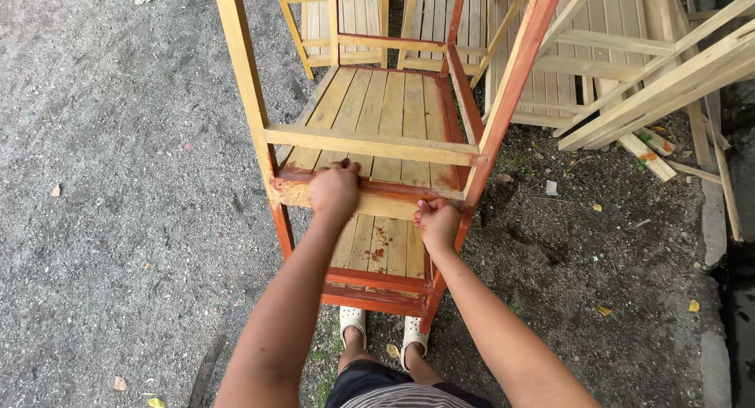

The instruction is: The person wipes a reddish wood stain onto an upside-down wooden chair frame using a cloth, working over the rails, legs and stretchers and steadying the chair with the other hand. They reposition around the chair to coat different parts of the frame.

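Head view: both hands, left hand [334, 189] and right hand [437, 223], grip the wooden rack's [377, 113] near rail.

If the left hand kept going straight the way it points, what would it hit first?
Most likely the slatted shelf beyond the front rail that the left hand grips, though depth is hard to judge.

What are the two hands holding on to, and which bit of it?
Both the left hand and right hand grasp the wooden shelf frame by its near crossbar, partly stained reddish.
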